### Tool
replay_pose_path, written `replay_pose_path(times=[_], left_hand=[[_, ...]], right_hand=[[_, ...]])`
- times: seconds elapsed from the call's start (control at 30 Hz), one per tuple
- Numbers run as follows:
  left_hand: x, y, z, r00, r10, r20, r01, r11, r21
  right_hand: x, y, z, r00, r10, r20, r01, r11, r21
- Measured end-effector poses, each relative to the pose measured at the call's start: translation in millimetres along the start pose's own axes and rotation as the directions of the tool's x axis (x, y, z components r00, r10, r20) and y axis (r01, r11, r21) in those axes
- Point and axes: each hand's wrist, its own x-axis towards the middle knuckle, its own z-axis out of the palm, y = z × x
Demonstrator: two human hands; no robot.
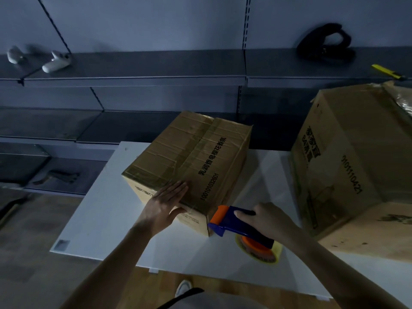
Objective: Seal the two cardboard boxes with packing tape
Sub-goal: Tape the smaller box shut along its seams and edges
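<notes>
Your small box (pixel 189 161): flaps closed, top tape-layered; big box (pixel 347 175) far right. Blue-orange tape dispenser (pixel 236 224) at small box's near corner.

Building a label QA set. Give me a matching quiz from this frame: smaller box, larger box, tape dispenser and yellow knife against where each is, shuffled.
1 smaller box
2 larger box
3 tape dispenser
4 yellow knife

A on the shelf
B gripped by the right hand
C under the left hand, fingers flat
D right end of the white table, untouched

Pairs: 1-C, 2-D, 3-B, 4-A
</notes>
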Motion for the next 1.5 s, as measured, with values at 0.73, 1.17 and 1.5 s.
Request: replay_pose_path(times=[0.73, 1.17, 1.5], left_hand=[[32.4, 85.5, -6.8, 0.941, -0.229, 0.248, 0.179, 0.961, 0.209], [30.2, 108.5, 1.2, 0.901, -0.414, 0.131, 0.391, 0.905, 0.171], [24.2, 122.1, 25.7, 0.873, -0.470, 0.127, 0.459, 0.882, 0.108]], right_hand=[[11.7, 34.3, 1.3, 0.959, 0.190, -0.209, -0.142, 0.964, 0.223], [13.8, 11.8, -2.4, 0.936, 0.166, -0.311, -0.095, 0.969, 0.229], [10.6, 13.4, -11.1, 0.836, 0.187, -0.516, -0.002, 0.941, 0.338]])
